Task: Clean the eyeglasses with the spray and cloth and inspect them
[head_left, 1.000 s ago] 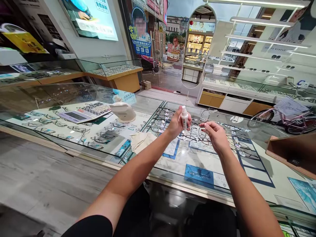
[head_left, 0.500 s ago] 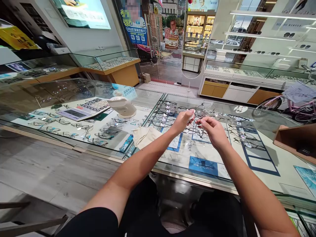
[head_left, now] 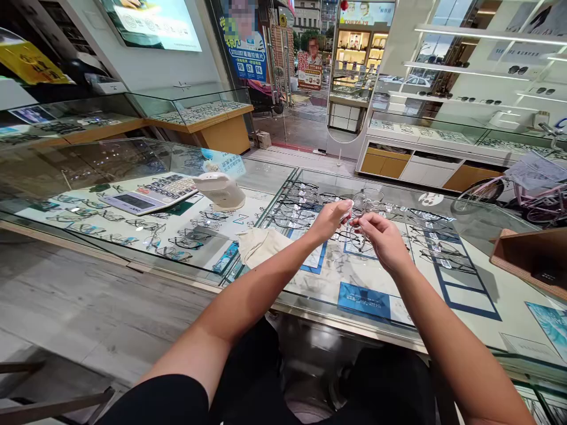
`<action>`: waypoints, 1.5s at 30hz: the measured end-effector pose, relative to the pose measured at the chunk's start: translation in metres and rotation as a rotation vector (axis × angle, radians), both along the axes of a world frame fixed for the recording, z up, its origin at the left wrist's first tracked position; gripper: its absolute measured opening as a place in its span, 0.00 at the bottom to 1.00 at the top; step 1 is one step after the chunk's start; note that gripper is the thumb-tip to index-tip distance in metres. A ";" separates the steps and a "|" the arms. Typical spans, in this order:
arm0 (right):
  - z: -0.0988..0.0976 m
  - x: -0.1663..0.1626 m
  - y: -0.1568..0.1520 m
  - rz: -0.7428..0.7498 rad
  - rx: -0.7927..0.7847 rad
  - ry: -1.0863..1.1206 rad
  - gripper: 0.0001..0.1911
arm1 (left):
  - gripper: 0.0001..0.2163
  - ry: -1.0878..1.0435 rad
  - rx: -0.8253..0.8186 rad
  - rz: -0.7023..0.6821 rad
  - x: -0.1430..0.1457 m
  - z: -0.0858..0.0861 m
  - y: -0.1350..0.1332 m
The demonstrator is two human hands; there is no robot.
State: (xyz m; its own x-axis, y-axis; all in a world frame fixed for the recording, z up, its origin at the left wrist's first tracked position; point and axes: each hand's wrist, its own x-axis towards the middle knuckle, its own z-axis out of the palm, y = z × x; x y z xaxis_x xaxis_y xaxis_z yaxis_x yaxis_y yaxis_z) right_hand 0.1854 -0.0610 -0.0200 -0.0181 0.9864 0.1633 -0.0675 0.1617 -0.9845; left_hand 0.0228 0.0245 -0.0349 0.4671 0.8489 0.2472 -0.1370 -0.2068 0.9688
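Observation:
Both my hands are raised over a glass display counter (head_left: 310, 295) filled with rows of eyeglasses. My left hand (head_left: 330, 219) is closed around a small white spray bottle (head_left: 346, 206), tipped sideways so only its end shows past my fingers. My right hand (head_left: 383, 239) pinches a pair of thin wire-framed glasses (head_left: 367, 203), whose lenses stand just above and between my two hands. The bottle's end points at the glasses, very close to them. A folded beige cloth (head_left: 261, 245) lies on the glass to the left of my left forearm.
A calculator (head_left: 150, 193) and a small white device (head_left: 220, 190) sit on the counter at left. A wooden tray (head_left: 529, 257) stands at right. A tall mirror (head_left: 354, 77), more display cases, lit shelves and a pink bicycle (head_left: 527, 198) lie beyond. A stool corner shows lower left.
My left hand lowered the spray bottle from upright to tipped sideways and moved it close to the glasses. My hands came together, and my view tilted down slightly.

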 end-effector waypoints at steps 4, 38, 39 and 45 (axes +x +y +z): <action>0.001 0.000 0.001 -0.011 -0.020 0.052 0.19 | 0.29 0.007 -0.017 0.020 0.000 0.003 -0.003; 0.006 0.008 0.009 -0.153 -0.132 0.434 0.21 | 0.33 0.188 -0.107 -0.147 0.002 0.010 -0.019; 0.007 0.009 0.009 -0.156 -0.134 0.437 0.21 | 0.33 0.163 -0.168 -0.155 0.002 0.011 -0.018; 0.010 0.017 0.010 -0.163 -0.117 0.482 0.18 | 0.29 -0.090 -0.446 -0.383 -0.004 0.023 -0.020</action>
State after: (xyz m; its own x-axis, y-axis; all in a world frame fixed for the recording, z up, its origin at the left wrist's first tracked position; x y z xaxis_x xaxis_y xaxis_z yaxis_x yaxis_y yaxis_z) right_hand 0.2029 -0.0507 -0.0098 0.1876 0.9822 0.0032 -0.5011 0.0985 -0.8598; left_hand 0.0184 0.0045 -0.0116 0.7546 0.6549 -0.0419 -0.2068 0.2979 0.9319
